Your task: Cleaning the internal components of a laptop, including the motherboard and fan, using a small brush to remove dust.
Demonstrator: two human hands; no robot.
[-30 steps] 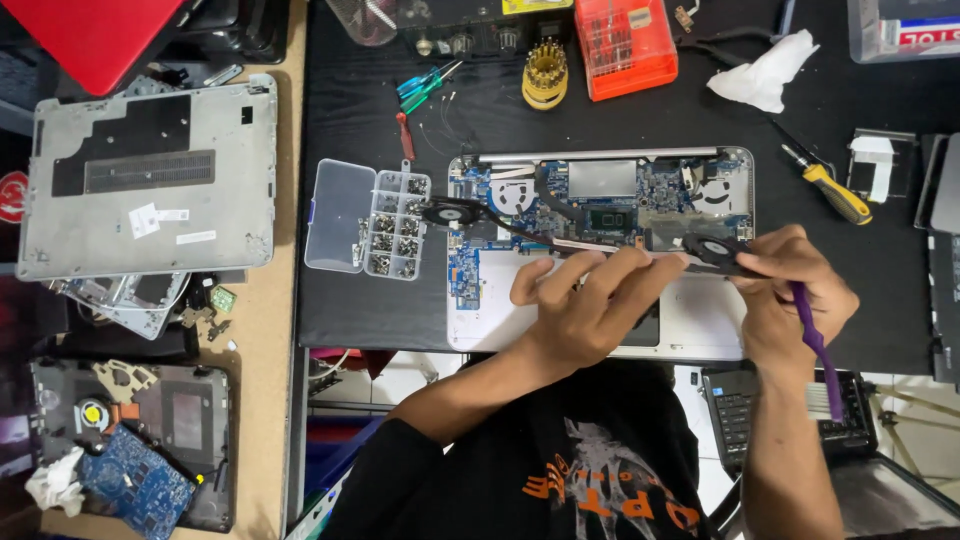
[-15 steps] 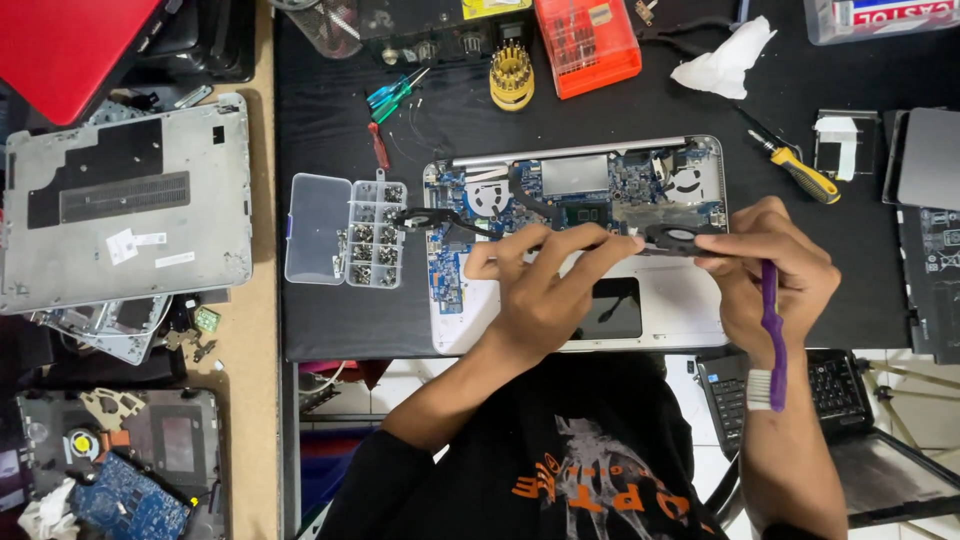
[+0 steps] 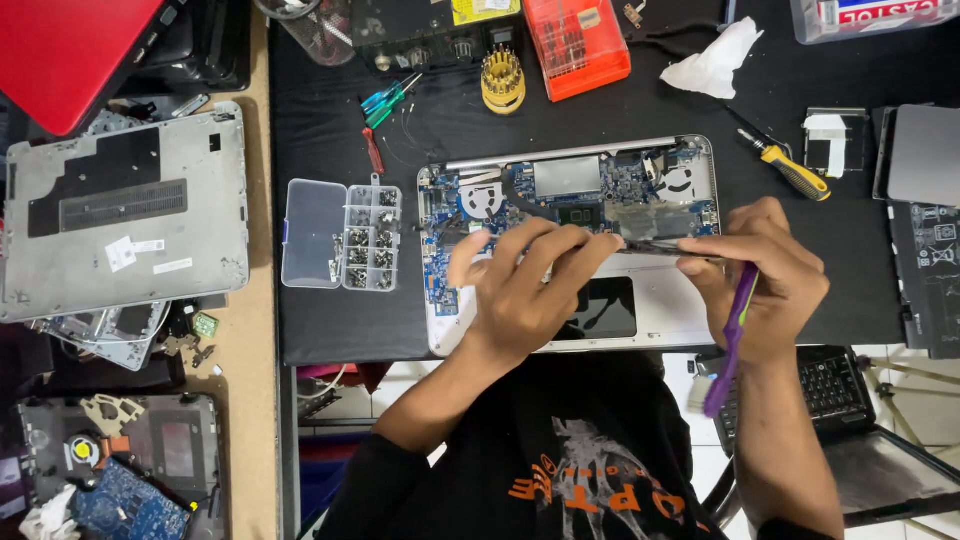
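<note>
Laptop base [image 3: 640, 320], silver, opened with its boards exposed, lying on the black mat [image 3: 330, 130] of the tabletop directly before the person. A thin dark strip-like part [image 3: 650, 243] spans its middle, pinched at either end. Left hand [image 3: 525, 290]: fingers spread and pressing on the strip's left end, over the board area just above the dark touchpad cutout [image 3: 608, 308]. Right hand [image 3: 770, 270]: closed on the strip's right end with thumb and forefinger, and also clasping a purple pry tool [image 3: 733, 335] that hangs down along the palm toward the person's body.

Compared with the views a second and half a second earlier, the right hand has shifted from a dark part at the upper right of the board to the strip's end, while the left has stayed at the middle of the base. The strip now appears slightly raised above the board, though whether it is fully free cannot be told; judged from this, the piece is being worked loose.

Outward: a clear compartment box of screws [image 3: 342, 235] just left of the laptop; a yellow-handled screwdriver [image 3: 795, 172] at the upper right; an orange bit case [image 3: 578, 45] and a crumpled white tissue [image 3: 712, 62] beyond; a grey bottom cover [image 3: 120, 210] well to the left.
</note>
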